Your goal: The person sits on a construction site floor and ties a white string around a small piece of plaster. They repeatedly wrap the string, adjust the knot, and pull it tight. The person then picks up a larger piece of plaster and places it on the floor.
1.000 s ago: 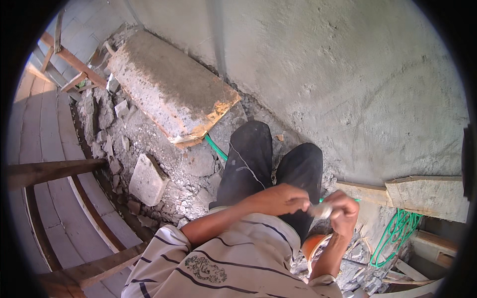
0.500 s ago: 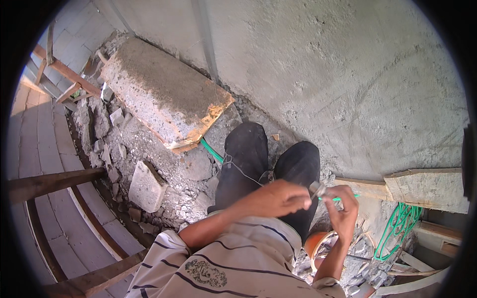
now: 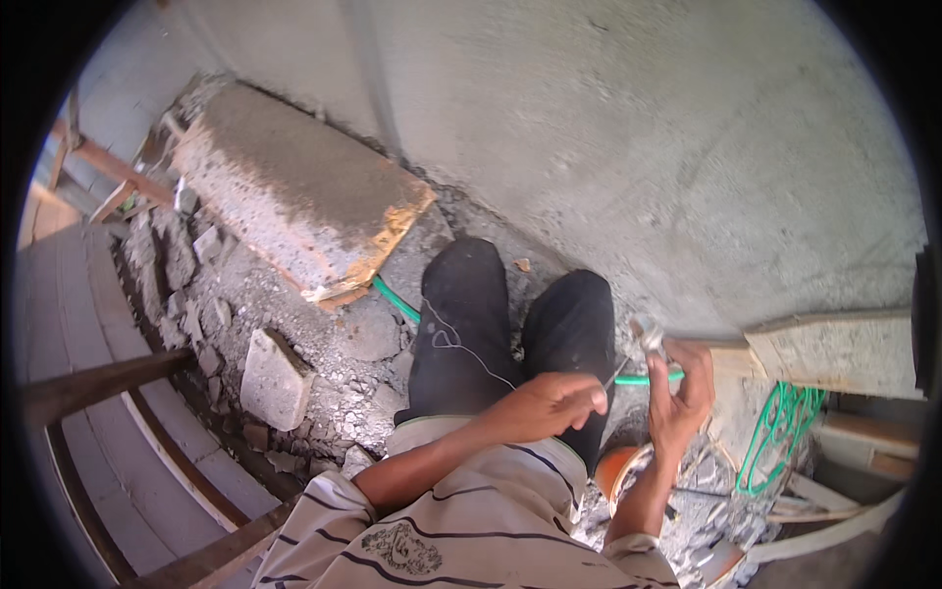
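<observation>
My left hand (image 3: 551,404) is closed above my thighs, thumb against the curled fingers. A thin pale string (image 3: 461,346) lies loosely looped over my left knee and runs down to this hand. A short thin line, probably the same string, shows between my two hands. My right hand (image 3: 679,398) is raised further right, its fingers pinching a small silver-grey object (image 3: 646,332), blurred, its kind unclear. Beneath that hand a green hose (image 3: 643,379) passes behind the fingers. An orange bucket (image 3: 616,469) stands next to my right forearm, partly hidden.
A large concrete block (image 3: 304,187) lies along the rough plastered wall (image 3: 628,147). Broken rubble and a concrete chunk (image 3: 275,381) cover the ground at left, beside wooden bars (image 3: 108,378). Coiled green hose (image 3: 780,432) and boards (image 3: 834,353) are at right.
My right hand has moved slightly up and away from my left, with the small object tilted upward. My left hand has shifted slightly left and down. The whole view has shifted a little.
</observation>
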The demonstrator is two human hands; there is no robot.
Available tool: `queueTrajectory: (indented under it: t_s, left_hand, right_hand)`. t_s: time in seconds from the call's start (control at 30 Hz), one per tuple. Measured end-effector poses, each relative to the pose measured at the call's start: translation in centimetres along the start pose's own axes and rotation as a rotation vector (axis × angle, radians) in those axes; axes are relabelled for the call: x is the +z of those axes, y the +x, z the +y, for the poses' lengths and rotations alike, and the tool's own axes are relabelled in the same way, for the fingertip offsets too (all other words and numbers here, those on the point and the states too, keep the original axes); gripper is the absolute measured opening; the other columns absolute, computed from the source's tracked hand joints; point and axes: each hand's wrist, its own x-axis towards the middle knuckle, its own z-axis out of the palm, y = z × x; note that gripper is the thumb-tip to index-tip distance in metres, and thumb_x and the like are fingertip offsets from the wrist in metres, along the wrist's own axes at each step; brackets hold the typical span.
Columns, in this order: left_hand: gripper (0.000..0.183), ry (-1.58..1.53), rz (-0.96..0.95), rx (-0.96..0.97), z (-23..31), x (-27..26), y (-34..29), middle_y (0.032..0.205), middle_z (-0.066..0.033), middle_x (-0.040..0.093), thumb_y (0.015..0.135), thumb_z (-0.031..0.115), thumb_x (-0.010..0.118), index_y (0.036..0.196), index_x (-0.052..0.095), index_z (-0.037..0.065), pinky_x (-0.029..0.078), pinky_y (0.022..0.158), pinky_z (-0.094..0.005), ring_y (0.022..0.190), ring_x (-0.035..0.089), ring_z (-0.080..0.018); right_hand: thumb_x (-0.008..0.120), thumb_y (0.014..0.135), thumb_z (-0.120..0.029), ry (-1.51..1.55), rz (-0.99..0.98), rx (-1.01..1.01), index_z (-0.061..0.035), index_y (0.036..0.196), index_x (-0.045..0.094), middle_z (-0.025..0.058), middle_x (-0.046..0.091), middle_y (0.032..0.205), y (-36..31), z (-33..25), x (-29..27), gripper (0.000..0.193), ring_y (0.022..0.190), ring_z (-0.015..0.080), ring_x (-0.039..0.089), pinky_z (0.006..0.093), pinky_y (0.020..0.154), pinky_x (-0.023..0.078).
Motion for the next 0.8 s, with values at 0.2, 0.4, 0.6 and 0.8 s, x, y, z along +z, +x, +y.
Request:
queueTrajectory:
  t_s: [0.2, 0.4, 0.6, 0.8]
  left_hand:
    - [0.028, 0.029, 0.228, 0.056, 0.6, 0.1, -1.0, 0.064, 0.0014, 0.048, 0.107, 0.023, 0.053, 0.103, 0.07, 0.001, 0.037, 0.055, -0.0235, 0.059, 0.045, -0.005]
    - [0.027, 0.139, 0.236, 0.108, 0.6, 1.2, -3.1, 0.06, 0.0022, 0.049, 0.106, 0.02, 0.055, 0.104, 0.073, 0.0, 0.034, 0.052, -0.0244, 0.055, 0.043, -0.0041]
    - [0.029, -0.078, 0.185, -0.098, -2.9, 0.5, -2.3, 0.058, 0.0046, 0.044, 0.105, 0.026, 0.057, 0.101, 0.074, 0.002, 0.029, 0.05, -0.0247, 0.053, 0.035, -0.0035]
    - [0.027, -0.555, 0.266, -0.229, -6.6, -2.3, -1.6, 0.057, 0.0068, 0.04, 0.105, 0.028, 0.057, 0.105, 0.07, 0.004, 0.023, 0.044, -0.0206, 0.048, 0.031, -0.0029]
  right_hand:
    - [0.081, 0.081, -0.001, -0.104, 0.212, -0.121, 0.0003, 0.103, 0.069, 0.016, 0.067, 0.099, 1.2, 1.5, 3.4, 0.025, 0.09, 0.0292, 0.066, 0.0364, 0.078, 0.053]
    - [0.075, 0.087, 0.002, -0.109, 0.297, -0.005, 0.0006, 0.106, 0.067, 0.0125, 0.066, 0.101, 0.9, 3.8, 3.9, 0.02, 0.087, 0.0207, 0.066, 0.0284, 0.077, 0.055]
    - [0.065, 0.099, -0.006, 1.123, 0.285, 0.479, 0.0, 0.113, 0.061, 0.0103, 0.067, 0.103, 0.3, 3.8, 4.4, 0.016, 0.085, 0.0187, 0.068, 0.0325, 0.077, 0.057]
    - [0.055, 0.106, -0.027, 1.738, 0.294, 0.637, -0.0006, 0.124, 0.054, 0.01, 0.056, 0.103, 0.3, 5.3, 1.3, 0.031, 0.085, 0.0137, 0.052, 0.0275, 0.07, 0.044]
